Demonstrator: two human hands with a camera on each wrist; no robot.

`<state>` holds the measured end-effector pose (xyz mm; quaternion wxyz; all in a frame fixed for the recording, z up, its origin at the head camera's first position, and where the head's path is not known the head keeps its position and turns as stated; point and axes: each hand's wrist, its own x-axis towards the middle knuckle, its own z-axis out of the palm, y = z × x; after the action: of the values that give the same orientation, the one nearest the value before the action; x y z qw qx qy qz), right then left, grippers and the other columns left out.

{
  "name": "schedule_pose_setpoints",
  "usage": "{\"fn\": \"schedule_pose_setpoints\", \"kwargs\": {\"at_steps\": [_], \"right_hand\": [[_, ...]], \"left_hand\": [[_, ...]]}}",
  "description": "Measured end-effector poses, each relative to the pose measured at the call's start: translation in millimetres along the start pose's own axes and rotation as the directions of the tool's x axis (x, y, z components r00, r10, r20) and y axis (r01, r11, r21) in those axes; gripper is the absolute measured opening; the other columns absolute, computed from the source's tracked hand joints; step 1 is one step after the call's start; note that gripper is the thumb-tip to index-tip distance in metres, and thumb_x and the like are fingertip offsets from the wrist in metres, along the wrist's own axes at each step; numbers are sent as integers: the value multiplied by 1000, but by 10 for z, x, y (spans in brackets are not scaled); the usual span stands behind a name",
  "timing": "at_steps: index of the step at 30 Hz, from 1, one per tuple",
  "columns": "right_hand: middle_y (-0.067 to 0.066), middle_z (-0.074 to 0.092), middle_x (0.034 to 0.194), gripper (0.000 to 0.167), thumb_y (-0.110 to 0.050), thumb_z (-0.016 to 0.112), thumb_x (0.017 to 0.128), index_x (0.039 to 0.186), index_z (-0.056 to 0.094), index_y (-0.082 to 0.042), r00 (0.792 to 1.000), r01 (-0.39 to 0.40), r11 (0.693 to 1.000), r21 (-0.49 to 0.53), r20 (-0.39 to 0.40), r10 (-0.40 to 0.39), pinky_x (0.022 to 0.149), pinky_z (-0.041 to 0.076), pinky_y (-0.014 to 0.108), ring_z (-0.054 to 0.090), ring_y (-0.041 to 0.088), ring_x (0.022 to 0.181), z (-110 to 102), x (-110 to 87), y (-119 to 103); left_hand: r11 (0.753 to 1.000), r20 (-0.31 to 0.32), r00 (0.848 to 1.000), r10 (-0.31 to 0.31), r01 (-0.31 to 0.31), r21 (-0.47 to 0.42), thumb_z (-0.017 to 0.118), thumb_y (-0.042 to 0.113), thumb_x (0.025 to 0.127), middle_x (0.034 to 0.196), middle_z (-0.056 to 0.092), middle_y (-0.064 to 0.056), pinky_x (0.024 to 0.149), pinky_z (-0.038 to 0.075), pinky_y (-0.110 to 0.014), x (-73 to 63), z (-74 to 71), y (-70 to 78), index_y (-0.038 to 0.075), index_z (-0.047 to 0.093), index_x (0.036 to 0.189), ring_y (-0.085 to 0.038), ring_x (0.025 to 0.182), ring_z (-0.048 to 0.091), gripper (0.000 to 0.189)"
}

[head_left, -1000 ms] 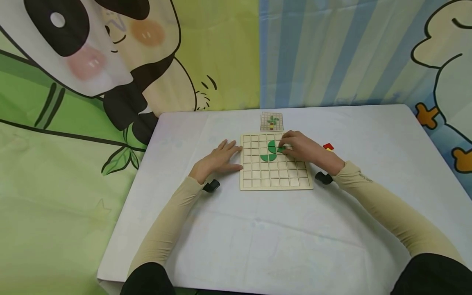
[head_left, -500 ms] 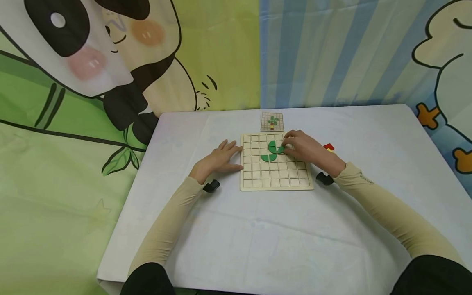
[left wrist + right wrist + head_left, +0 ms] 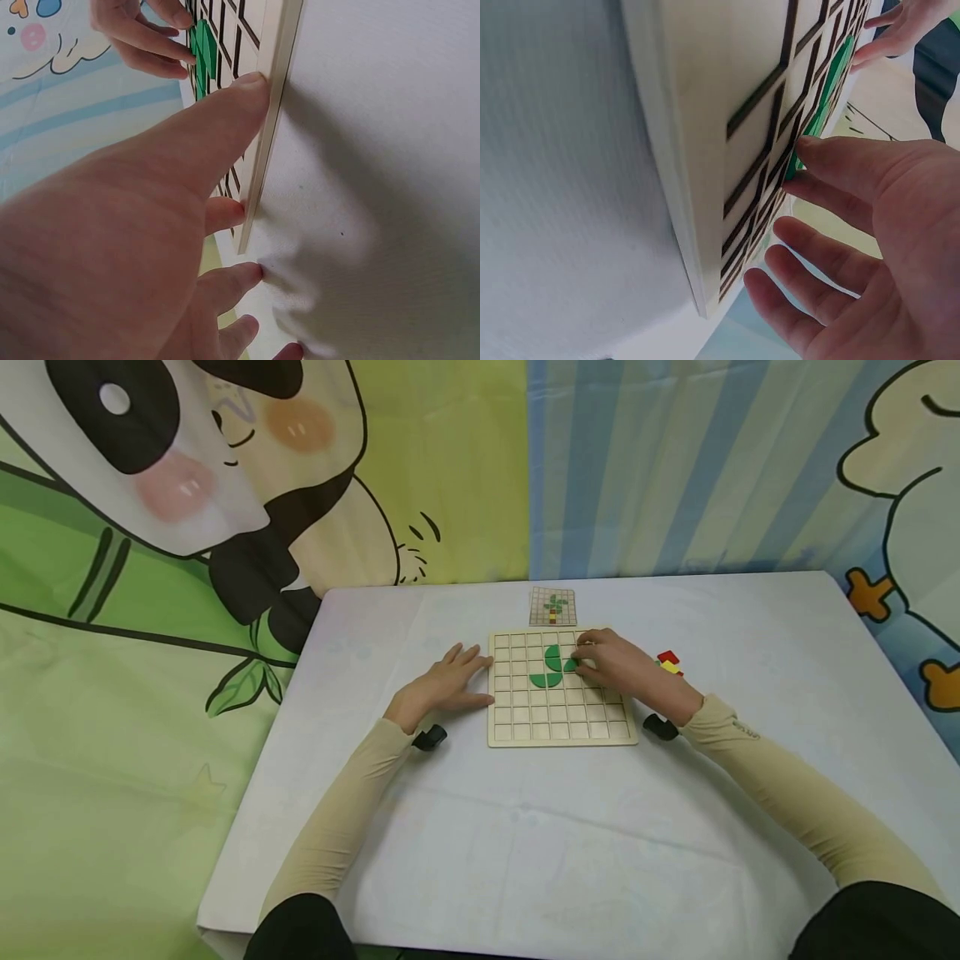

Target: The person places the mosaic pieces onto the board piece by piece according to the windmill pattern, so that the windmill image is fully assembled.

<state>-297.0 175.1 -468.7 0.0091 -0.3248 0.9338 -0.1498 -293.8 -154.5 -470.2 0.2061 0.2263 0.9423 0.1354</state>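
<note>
Wooden grid board point(image 3: 558, 729) — green pieces point(image 3: 551, 665) inside

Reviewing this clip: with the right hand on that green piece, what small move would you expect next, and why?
Probably the right hand presses the green piece flat into its grid cell beside the two green pieces already seated, then lifts off. Its fingertips touch the piece on the wooden board, while the left hand rests against the board's left edge.

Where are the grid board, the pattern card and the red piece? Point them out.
Grid board point(image 3: 558, 727): head view, bare lower rows of its top face.
Pattern card point(image 3: 552, 607): head view, middle of the card.
Red piece point(image 3: 667, 657): head view, its red top.
</note>
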Motion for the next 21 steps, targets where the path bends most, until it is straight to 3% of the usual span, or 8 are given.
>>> {"fn": "schedule_pose_setpoints", "kwargs": {"at_steps": [21], "right_hand": [[22,60,130,34,-20,70,95,122,67,0,996,-85,995,47,20,84,108,44,54,51,42,127,2,-15,4]], "left_hand": [[1000,-1,1000,2,-2,0,62,56,94,171,9,-9,125,12,-60,-6,-10,3,25,28,160,-34,158,-6,80]]}}
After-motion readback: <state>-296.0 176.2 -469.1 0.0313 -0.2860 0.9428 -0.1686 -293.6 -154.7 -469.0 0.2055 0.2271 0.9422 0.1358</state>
